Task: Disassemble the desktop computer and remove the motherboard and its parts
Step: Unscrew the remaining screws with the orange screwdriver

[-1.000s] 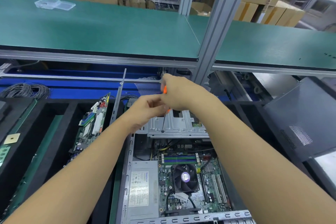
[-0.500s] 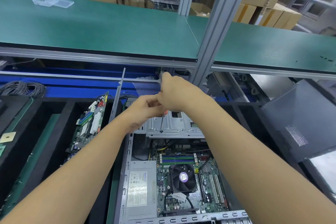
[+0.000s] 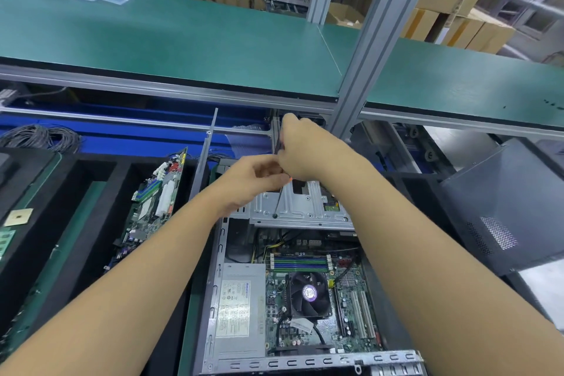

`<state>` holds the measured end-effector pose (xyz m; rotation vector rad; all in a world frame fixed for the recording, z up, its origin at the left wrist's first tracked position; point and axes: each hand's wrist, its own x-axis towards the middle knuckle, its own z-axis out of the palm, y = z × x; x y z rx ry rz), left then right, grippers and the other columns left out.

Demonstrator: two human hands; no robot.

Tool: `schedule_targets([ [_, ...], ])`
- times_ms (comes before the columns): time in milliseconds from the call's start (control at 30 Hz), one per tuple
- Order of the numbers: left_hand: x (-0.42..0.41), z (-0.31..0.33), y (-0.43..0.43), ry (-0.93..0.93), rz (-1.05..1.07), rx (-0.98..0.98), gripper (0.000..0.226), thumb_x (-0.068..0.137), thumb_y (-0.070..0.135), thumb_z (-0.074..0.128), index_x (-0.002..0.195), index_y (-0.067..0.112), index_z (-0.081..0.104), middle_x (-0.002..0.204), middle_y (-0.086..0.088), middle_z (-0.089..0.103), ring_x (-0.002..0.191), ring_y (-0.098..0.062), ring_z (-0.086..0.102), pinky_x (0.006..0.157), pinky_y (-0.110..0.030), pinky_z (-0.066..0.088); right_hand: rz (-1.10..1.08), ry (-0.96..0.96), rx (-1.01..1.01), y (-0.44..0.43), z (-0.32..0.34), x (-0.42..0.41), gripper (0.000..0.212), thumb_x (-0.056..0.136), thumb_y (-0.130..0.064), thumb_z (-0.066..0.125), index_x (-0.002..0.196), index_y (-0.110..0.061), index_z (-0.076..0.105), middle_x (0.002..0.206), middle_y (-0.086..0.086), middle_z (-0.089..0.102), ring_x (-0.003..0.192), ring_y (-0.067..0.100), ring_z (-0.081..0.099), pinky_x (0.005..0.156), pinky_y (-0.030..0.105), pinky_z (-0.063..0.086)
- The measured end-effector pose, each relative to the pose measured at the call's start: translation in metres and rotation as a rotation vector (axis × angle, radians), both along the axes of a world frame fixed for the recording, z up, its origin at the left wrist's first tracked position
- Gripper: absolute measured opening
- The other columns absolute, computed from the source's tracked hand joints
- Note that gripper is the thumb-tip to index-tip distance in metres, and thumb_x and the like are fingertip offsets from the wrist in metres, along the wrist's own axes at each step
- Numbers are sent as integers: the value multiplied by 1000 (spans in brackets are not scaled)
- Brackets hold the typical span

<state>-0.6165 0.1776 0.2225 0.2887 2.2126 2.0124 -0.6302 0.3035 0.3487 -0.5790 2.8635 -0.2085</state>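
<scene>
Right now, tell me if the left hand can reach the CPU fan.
Probably yes: the CPU fan lies uncovered in the open case, though the left hand is busy holding the screwdriver.

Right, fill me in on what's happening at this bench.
A person is working a screwdriver on the metal drive cage of an open desktop case. The right hand grips the handle and the left hand pinches the shaft, with the tip down on the cage's near-left corner. The motherboard, its CPU fan and the power supply are not yet removed.
</scene>
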Motion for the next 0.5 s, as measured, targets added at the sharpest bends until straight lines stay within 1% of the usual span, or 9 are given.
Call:
schedule_targets([
  [33,2,-2,-3,-9,-10,50,30,90,8,71,118,18,68,111,2,74,106,-10,67,88,-23,53,17,-42,7,0,3,0,19,94,-13,50,110,-11,42,116,13,51,87,29,53,61,34,42],
  [100,3,-3,-5,9,33,28,28,88,4,72,115,11,69,104,1,76,100,-9,69,83,-18,52,39,-100,31,0,5,2,30,92,-17,54,120,-12,44,120,12,49,101,32,54,78,40,49],
  [133,3,-3,-4,32,60,-12,26,87,5,73,112,11,70,99,1,76,96,-9,70,81,-17,52,35,-99,36,-1,3,3,33,93,-21,55,122,-13,43,121,11,47,106,34,52,81,41,48],
  [167,3,-2,-2,55,85,-50,23,86,6,75,107,12,70,96,0,76,93,-10,70,79,-18,53,17,-82,32,-1,1,3,35,94,-27,56,122,-13,41,119,10,44,106,34,51,78,41,45],
  [233,1,0,2,55,147,-110,20,83,13,79,99,19,69,95,-5,74,93,-18,69,80,-27,57,-61,-36,9,-4,-1,5,44,97,-46,51,122,-12,38,109,8,40,98,33,51,73,40,40],
  [300,-2,3,7,20,196,-174,29,78,20,84,101,22,65,100,-8,71,96,-22,67,90,-39,56,-126,19,-17,-5,-3,6,46,100,-53,42,119,-10,38,100,8,41,89,30,47,70,39,36],
  [367,-3,4,10,16,190,-223,38,76,25,85,106,22,63,105,-6,70,100,-22,65,94,-45,53,-94,60,-23,-5,-5,5,34,104,-42,41,114,-10,38,94,8,43,80,27,47,66,35,35],
  [433,-1,4,9,30,130,-230,34,80,26,82,109,25,66,108,0,70,105,-17,64,97,-45,50,-32,42,-16,-4,-4,3,18,102,-25,46,108,-11,37,90,8,46,68,22,48,54,32,32],
  [500,2,3,4,34,81,-175,26,88,23,75,113,27,69,111,8,70,110,-9,63,100,-40,48,5,-3,18,-1,0,1,18,97,-17,51,107,-12,37,98,10,50,73,23,51,52,31,32],
])
